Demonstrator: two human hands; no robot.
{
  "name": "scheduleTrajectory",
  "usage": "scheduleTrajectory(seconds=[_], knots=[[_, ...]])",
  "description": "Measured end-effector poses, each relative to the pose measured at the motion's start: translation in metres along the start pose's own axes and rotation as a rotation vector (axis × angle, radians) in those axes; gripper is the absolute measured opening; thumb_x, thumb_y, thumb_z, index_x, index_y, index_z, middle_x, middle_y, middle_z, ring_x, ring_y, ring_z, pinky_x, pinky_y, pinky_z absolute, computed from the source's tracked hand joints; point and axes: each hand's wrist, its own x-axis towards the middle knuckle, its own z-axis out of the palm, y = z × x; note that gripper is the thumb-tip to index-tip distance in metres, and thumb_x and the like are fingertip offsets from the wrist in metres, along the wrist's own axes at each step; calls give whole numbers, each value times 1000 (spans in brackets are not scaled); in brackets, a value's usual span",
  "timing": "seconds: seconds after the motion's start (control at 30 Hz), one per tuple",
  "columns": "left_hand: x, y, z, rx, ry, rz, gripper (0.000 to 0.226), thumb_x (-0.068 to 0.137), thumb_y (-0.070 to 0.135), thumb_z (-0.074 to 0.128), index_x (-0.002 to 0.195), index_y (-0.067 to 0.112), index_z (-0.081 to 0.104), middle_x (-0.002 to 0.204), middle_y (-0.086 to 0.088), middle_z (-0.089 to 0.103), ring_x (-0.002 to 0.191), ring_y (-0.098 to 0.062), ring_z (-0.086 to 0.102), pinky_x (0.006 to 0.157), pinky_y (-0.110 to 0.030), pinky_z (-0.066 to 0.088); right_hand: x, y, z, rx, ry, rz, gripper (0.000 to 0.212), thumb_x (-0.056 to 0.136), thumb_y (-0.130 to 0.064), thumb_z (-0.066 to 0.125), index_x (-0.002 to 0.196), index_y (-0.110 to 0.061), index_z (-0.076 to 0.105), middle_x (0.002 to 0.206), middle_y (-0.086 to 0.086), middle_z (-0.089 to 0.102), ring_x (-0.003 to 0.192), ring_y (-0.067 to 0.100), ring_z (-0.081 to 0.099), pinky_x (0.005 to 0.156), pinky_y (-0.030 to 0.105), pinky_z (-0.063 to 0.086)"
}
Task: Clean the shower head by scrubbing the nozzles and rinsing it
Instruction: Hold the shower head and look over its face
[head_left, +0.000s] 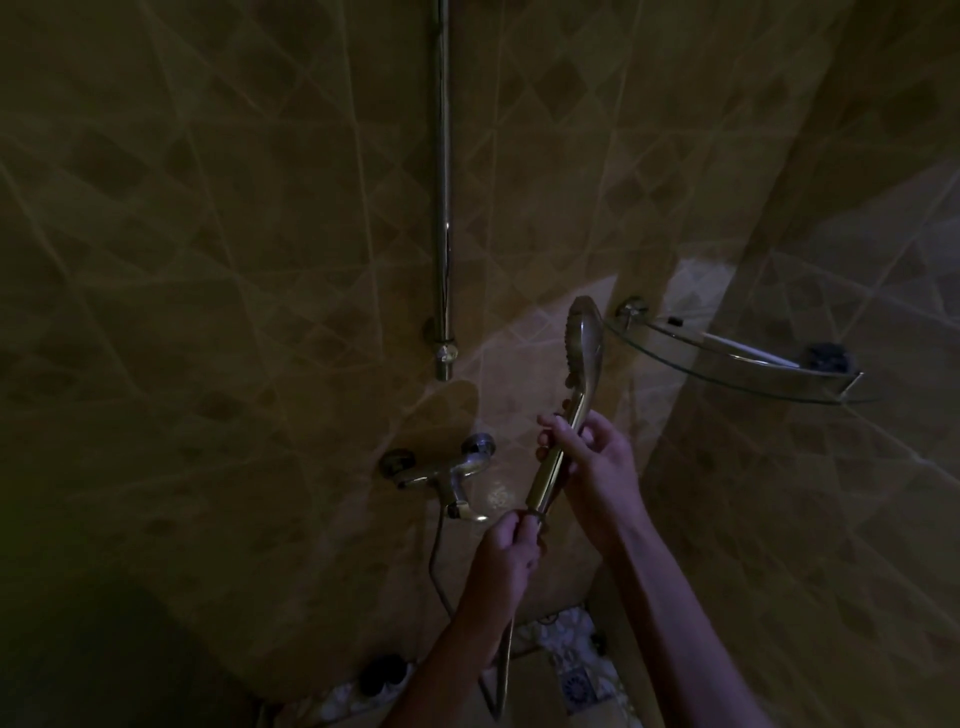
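My right hand (592, 457) grips the shower head (582, 353) handle beside the glass shelf (737, 364) while my left hand (511, 545) pinches its hose (506, 660) nut.

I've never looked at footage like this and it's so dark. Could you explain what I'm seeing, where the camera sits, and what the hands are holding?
There is no machine here: a person wears one camera on their head, looking forward and down at their own bare arms in a dim tiled shower. The right hand grips the handle of the shower head, which points upward with its nozzle face turned left. The left hand pinches the bottom end, where the hose joins. On the wall are the mixer tap, a vertical metal rail and a glass corner shelf carrying a few small items too dark to identify. No water appears to be running.
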Motion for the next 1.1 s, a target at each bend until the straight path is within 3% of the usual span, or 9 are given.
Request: scheduleTrajectory(seconds=[0.2,0.37,0.57,0.67,0.77,0.87,0.97,1.1], knots=[[1,-1,-1,11,-6,19,19,98,22,44,85,19,57,55,9,43,44,-3,36,44,-17,26,6,1,-7,102,-61,87,28,95,-10,51,121,-1,53,119,13,66,113,27,62,94,47,48],[2,1,1,-26,-2,30,20,98,17,45,81,16,55,50,9,41,41,-3,32,41,-18,23,7,2,-10,184,-75,87,27,97,-6,45,121,0,56,89,6,60,87,18,59,90,46,50],[2,4,3,-30,-22,41,19,98,21,46,81,16,55,59,4,41,40,-1,33,39,-15,23,4,-4,-9,313,-92,65,22,98,-1,37,112,-2,54,95,16,60,91,26,62,84,49,49],[0,6,5,-44,-29,50,20,82,35,51,80,17,58,58,7,45,44,-2,36,41,-17,25,2,-7,-12,407,-152,72,24,95,-4,37,115,-5,52,96,16,61,92,29,60,80,48,49],[-1,6,7,-24,-41,54,18,93,28,50,82,17,58,62,5,46,45,-2,38,42,-16,27,0,-8,-14,430,-172,59,18,92,-8,48,109,-5,53,98,16,61,85,25,58,73,41,48],[-7,6,9,22,-48,68,20,99,21,42,85,15,55,64,3,44,46,-1,36,42,-14,27,-1,-8,-13,355,-125,44,25,85,-9,62,109,-4,54,91,11,61,82,19,55,68,36,48],[-12,9,10,-8,-64,71,17,99,19,42,90,11,54,64,3,43,43,1,36,42,-12,28,-2,-9,-13,297,-56,29,26,89,-4,58,114,-1,55,76,5,48,77,17,52,66,35,50],[-16,11,12,-17,-81,73,18,99,18,41,89,12,55,64,5,45,42,2,37,42,-11,29,-4,-12,-17,298,-42,32,33,90,0,53,124,1,52,74,4,42,74,16,49,65,36,50]])
